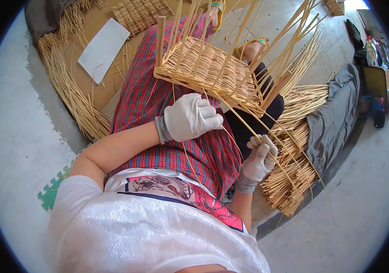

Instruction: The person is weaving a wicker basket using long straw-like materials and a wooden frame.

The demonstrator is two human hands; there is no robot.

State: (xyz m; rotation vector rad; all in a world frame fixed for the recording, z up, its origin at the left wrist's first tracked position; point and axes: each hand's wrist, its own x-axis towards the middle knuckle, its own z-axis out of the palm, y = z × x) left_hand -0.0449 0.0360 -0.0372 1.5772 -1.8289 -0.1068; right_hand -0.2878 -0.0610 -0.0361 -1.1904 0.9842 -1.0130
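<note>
White cloth shirt (153, 227) foremost; tan rectangular wicker basket (219, 68) slants down-right, nearer the closed white-gloved left hand (190, 117) than the white-gloved right hand (258, 160) gripping slender pale cane (238, 117).

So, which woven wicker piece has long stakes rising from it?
The rectangular tan wicker piece just beyond the white-gloved left hand. The broad tan woven piece, picture's upper left, and small brown woven piece, top right, show none.

Floor (340, 218): pale grey on the right
Mat (52, 195): green, puzzle edges, at left
Light (356, 4): bright white, far top right
</note>
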